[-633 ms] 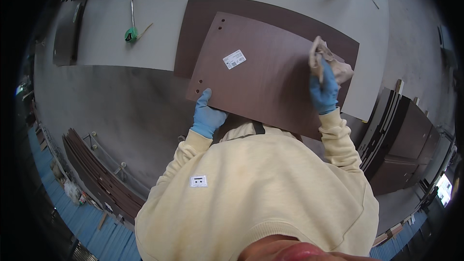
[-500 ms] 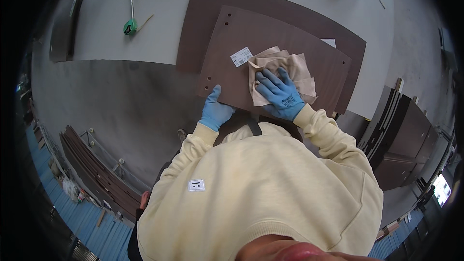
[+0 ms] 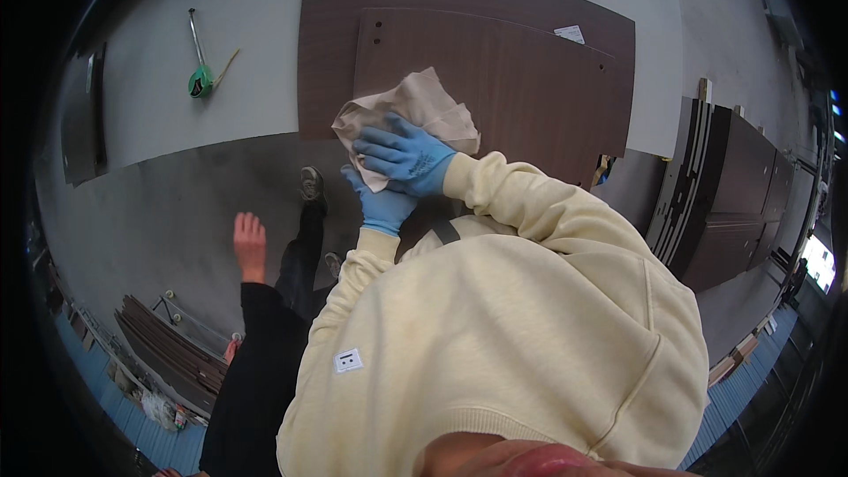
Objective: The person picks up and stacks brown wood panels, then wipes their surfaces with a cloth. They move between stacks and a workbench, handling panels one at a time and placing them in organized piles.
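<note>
Item: cloth (image 3: 433, 106), pinkish-beige, one piece, creased. Position: spread over the near left corner of the upper panel (image 3: 521, 93), its left edge overhanging. Handling, as judged: light, limp, not fragile; best held by a flat palm or a gathered fold.

Item: upper panel, dark brown, flat, with two holes at the far left and one at the far right. Position: on top of the lower panel (image 3: 327, 35), towards the near side. Handling, as judged: stiff, moderately heavy, smooth enough to slip under gloves, its finish liable to scratch; best held by opposite edges, clear of the holes.

Item: right hand (image 3: 408, 159), blue glove. Laid flat on the cloth, fingers nearly straight, not curled round it.

Item: left hand (image 3: 386, 209), blue glove. At the panel's near left edge, partly covered by the right hand and cloth; whether it clamps the edge cannot be told.

Adjacent: tape measure (image 3: 200, 81), green, on the table (image 3: 252, 62), left; white label (image 3: 570, 34), far right, on the lower panel.
</note>
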The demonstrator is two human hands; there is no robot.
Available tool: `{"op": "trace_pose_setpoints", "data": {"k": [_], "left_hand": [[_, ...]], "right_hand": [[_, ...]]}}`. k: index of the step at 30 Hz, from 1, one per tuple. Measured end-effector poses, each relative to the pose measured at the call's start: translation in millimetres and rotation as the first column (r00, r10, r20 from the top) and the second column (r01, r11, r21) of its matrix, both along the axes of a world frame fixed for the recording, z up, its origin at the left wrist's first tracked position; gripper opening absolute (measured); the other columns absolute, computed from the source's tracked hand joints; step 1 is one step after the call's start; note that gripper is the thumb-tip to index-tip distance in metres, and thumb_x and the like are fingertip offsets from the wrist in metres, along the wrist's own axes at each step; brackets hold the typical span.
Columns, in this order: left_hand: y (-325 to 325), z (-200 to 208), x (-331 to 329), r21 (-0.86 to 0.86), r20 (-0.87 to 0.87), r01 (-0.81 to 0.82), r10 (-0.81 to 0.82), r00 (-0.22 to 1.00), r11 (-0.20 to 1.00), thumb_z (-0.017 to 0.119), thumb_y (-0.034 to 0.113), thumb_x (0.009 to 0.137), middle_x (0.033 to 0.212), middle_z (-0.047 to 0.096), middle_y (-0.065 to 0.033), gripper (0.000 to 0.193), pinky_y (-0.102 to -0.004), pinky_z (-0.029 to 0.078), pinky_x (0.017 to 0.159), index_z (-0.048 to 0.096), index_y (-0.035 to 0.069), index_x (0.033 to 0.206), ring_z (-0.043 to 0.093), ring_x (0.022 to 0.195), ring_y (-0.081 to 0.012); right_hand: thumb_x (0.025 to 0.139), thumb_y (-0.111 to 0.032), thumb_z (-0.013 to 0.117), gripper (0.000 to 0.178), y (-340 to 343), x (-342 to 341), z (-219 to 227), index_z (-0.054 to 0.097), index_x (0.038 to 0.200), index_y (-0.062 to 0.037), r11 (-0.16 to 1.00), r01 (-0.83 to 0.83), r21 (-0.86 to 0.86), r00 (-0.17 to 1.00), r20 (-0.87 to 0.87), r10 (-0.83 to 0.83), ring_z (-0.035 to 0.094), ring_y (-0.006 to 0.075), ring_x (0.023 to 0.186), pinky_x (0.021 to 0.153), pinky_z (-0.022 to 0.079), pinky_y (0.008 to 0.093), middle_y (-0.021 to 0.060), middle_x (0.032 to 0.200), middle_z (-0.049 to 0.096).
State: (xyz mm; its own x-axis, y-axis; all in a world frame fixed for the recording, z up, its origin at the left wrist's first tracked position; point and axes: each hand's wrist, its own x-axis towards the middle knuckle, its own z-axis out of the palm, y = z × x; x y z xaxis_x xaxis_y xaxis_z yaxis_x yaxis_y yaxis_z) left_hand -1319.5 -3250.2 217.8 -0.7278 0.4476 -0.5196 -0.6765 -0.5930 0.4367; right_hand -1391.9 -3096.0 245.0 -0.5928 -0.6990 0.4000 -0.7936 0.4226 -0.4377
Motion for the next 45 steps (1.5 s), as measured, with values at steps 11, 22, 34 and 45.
{"op": "trace_pose_setpoints", "data": {"k": [11, 22, 34, 45], "left_hand": [[4.1, 1.5, -14.3, 0.279, 0.394, -0.265, 0.142, 0.908, 0.923, 0.064, 0.055, 0.096, 0.159, 0.044, -0.0124, 0.077, -0.0571, 0.031, 0.121, 0.041, 0.011, 0.155, 0.041, 0.146, -0.0358], [28.3, 16.6, -8.5, 0.211, 0.468, -0.273, 0.148, 0.871, 0.939, 0.069, 0.022, 0.098, 0.152, 0.051, -0.0111, 0.059, -0.0530, 0.035, 0.122, 0.046, 0.009, 0.150, 0.045, 0.143, -0.0319], [-10.2, 152.3, -52.8, -0.013, 0.092, -0.467, 0.466, 0.880, 0.884, 0.066, 0.012, 0.098, 0.134, 0.065, -0.0105, 0.041, -0.0432, 0.058, 0.101, 0.057, 0.008, 0.138, 0.066, 0.121, -0.0253], [-245.2, 103.9, -172.7, 0.085, -0.162, -0.748, 0.750, 0.641, 0.658, 0.073, 0.007, 0.093, 0.131, 0.067, -0.0146, 0.042, -0.0504, 0.059, 0.102, 0.061, 0.003, 0.132, 0.065, 0.121, -0.0314]], "right_hand": [[0.103, -0.044, 0.049, 0.062, 263.3, -26.6, -13.5, 0.048, 0.150, -0.0040, 0.186, 0.880, 0.437, 0.319, -0.253, -0.913, 0.037, 0.0377, 0.151, 0.124, 0.024, 0.0549, 0.0186, 0.159, 0.045], [0.093, -0.017, 0.062, 0.050, 238.5, 40.7, 12.8, 0.058, 0.140, -0.0004, 0.660, 0.739, 0.138, 0.667, -0.014, -0.745, 0.046, 0.0408, 0.144, 0.122, 0.032, 0.0527, 0.0175, 0.150, 0.056], [0.108, -0.030, 0.058, 0.045, 373.6, -54.3, 47.8, 0.060, 0.138, 0.0030, -0.148, 0.910, -0.387, 0.279, 0.836, -0.473, 0.065, 0.0218, 0.111, 0.097, 0.053, 0.0329, 0.0133, 0.130, 0.065], [0.097, -0.016, 0.062, 0.046, 84.6, -81.8, 13.1, 0.057, 0.141, -0.0008, 0.621, 0.783, -0.036, 0.619, 0.153, -0.770, 0.062, 0.0422, 0.122, 0.106, 0.049, 0.0453, 0.0249, 0.132, 0.064]]}}
